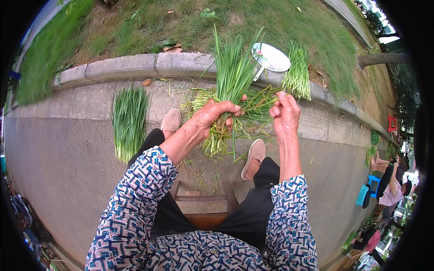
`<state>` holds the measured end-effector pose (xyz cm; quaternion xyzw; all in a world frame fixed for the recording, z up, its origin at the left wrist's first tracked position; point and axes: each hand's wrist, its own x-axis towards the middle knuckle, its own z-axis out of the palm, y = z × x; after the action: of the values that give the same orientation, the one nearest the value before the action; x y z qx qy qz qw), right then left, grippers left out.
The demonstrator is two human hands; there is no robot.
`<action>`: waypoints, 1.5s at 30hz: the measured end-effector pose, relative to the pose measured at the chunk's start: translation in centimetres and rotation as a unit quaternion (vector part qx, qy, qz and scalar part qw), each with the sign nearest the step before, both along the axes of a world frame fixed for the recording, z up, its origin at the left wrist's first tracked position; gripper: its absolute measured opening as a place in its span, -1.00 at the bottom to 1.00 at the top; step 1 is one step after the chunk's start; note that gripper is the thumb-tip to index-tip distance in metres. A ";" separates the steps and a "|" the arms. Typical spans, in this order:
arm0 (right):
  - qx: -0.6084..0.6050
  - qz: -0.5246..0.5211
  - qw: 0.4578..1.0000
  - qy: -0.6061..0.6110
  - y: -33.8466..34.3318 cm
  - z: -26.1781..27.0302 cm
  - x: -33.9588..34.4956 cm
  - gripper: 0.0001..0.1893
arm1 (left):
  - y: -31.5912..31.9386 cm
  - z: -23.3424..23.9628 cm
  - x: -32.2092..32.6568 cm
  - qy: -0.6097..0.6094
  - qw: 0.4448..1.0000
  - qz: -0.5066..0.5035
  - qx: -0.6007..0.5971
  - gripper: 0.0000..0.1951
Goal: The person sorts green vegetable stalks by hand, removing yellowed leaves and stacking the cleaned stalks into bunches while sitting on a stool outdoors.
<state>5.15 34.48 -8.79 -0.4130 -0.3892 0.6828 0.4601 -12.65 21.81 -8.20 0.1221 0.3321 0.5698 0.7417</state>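
My left hand (218,113) grips a bunch of garlic chives (234,71). Its long green leaves point away from me, and the pale cut ends hang below my fist. To the right, my right hand (285,113) has thumb and fingers pinched on thin yellowish-green chive strands (268,97). On the ground under both hands lies a loose heap of chive trimmings (256,113); my left hand and the bunch hide part of it. A neat bundle of chives (130,122) rests on the pavement to my left. Another bundle (298,71) leans over the kerb at the right.
A white hand fan (271,57) lies on the stone kerb (183,64), grass (234,17) behind it. My shoes (255,155) stand either side of the trimmings. I sit on a wooden seat (206,220). Far right, another person (390,193) sits near a blue stool (374,185).
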 end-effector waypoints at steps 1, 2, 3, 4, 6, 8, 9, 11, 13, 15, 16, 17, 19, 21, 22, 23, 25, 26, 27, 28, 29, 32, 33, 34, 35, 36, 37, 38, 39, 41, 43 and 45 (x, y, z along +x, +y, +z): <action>-0.012 -0.022 0.999 0.029 0.5 -0.3 0.4 -0.88 | 0.0 -0.6 -0.1 -0.024 1.000 -0.001 0.011 -0.59; -0.024 -0.045 0.997 0.058 0.9 -0.6 0.8 -0.86 | 0.1 -1.1 -0.2 -0.048 0.999 -0.002 0.022 -0.58; -0.036 -0.069 0.993 0.087 1.0 -0.5 0.9 -0.84 | 0.2 -1.2 -0.3 -0.072 0.997 -0.005 0.033 -0.57; -0.040 -0.053 0.997 0.046 1.1 -0.5 0.9 -0.74 | 0.1 -1.2 -0.4 -0.070 0.997 -0.006 0.036 -0.56; 0.020 -0.001 0.996 -0.083 0.2 0.0 0.2 -0.69 | 0.1 -1.1 -0.5 -0.085 0.995 -0.008 0.052 -0.57; 0.074 0.066 0.983 -0.157 -0.6 0.0 -0.4 -0.65 | 0.0 -0.6 -0.3 -0.106 0.992 -0.010 0.061 -0.57; 0.096 0.095 0.984 -0.114 -0.7 -0.7 -0.4 -0.68 | 0.0 0.0 -0.2 -0.095 0.994 -0.012 0.056 -0.57; 0.155 0.105 0.973 -0.134 -1.7 -0.4 -1.3 -0.72 | -0.2 0.8 -0.1 -0.069 0.997 -0.016 0.044 -0.57; 0.193 0.145 0.960 -0.142 -2.4 0.5 -1.8 -0.74 | -0.3 1.1 0.0 -0.039 0.997 -0.027 0.060 -0.56; 0.221 0.159 0.955 -0.117 -3.1 0.8 -2.5 -0.76 | -0.2 1.1 0.1 0.013 0.997 -0.041 0.058 -0.56; 0.241 0.178 0.944 -0.141 -3.2 0.8 -2.6 -0.80 | -0.2 1.0 0.2 0.064 0.995 -0.057 0.056 -0.52; 0.259 0.198 0.931 -0.165 -3.3 0.9 -2.6 -0.83 | 0.0 1.2 0.3 0.088 0.992 -0.062 0.061 -0.52; 0.316 0.161 0.910 -0.214 -3.6 0.8 -2.7 -0.89 | -0.1 1.5 0.5 0.133 0.986 -0.070 0.065 -0.52; 0.411 0.115 0.864 -0.268 -3.3 1.5 -2.6 -0.90 | -0.2 1.9 0.9 0.144 0.984 -0.073 0.071 -0.54; 0.421 0.096 0.843 -0.322 -3.2 2.0 -2.4 -0.90 | -0.2 2.2 1.1 0.159 0.981 -0.082 0.072 -0.54; 0.396 0.085 0.863 -0.301 -3.1 1.7 -2.3 -0.91 | -0.2 2.4 1.2 0.173 0.978 -0.091 0.074 -0.55; 0.349 0.061 0.898 -0.260 -2.8 1.3 -2.3 -0.93 | -0.1 1.1 1.5 0.180 0.976 -0.101 0.073 -0.55; 0.370 0.040 0.883 -0.285 -2.7 1.4 -2.3 -0.92 | -0.1 0.7 1.6 0.178 0.976 -0.101 0.068 -0.55; 0.373 0.034 0.878 -0.297 -2.4 1.0 -2.1 -0.92 | -0.1 0.5 1.7 0.175 0.977 -0.102 0.063 -0.55; 0.377 0.030 0.873 -0.308 -2.0 0.2 -1.8 -0.91 | 0.0 0.5 1.7 0.184 0.975 -0.116 0.048 -0.55; 0.381 0.025 0.868 -0.318 -1.7 -0.2 -1.6 -0.90 | 0.0 0.6 1.8 0.194 0.969 -0.139 0.058 -0.55; 0.286 -0.051 0.923 -0.252 -0.3 0.2 -0.3 -0.86 | -0.8 1.1 2.3 0.203 0.961 -0.170 0.083 -0.55; 0.218 -0.071 0.951 -0.206 0.7 -0.2 0.6 -0.85 | -1.1 1.3 2.5 0.181 0.970 -0.145 0.075 -0.54; 0.125 -0.091 0.982 -0.107 1.4 0.1 1.0 -0.88 | -1.4 1.3 2.8 0.157 0.978 -0.117 0.068 -0.54; 0.029 -0.110 0.993 -0.007 2.1 0.4 1.3 -0.90 | -1.6 1.3 2.8 0.134 0.985 -0.089 0.060 -0.53; -0.034 -0.138 0.988 0.063 2.4 0.4 1.5 -0.91 | -1.7 1.2 2.3 0.090 0.990 -0.093 0.050 -0.52; -0.032 -0.124 0.991 0.036 2.2 0.2 1.6 -0.90 | -1.7 1.2 2.1 0.070 0.993 -0.081 0.049 -0.52; -0.029 -0.108 0.994 0.008 1.7 0.0 1.6 -0.89 | -1.8 1.3 2.0 0.050 0.995 -0.069 0.049 -0.52; -0.026 -0.091 0.995 -0.017 1.2 0.3 1.2 -0.88 | -1.7 1.3 1.7 0.032 0.997 -0.056 0.049 -0.52; 0.033 0.034 0.998 -0.051 -0.5 0.5 0.3 -0.85 | -1.3 0.4 1.4 -0.053 0.997 -0.010 0.050 -0.56; 0.086 0.159 0.980 -0.078 -2.3 1.0 -0.4 -0.80 | -0.7 0.0 0.8 -0.084 0.995 0.023 0.049 -0.56; 0.103 0.233 0.962 -0.095 -3.6 1.7 -1.0 -0.75 | -0.6 -0.4 0.2 -0.094 0.993 0.050 0.048 -0.55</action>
<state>4.16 30.88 -7.11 -0.3248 -0.5845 0.6849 0.2894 -12.46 21.20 -8.59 0.0870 0.2386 0.6306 0.7334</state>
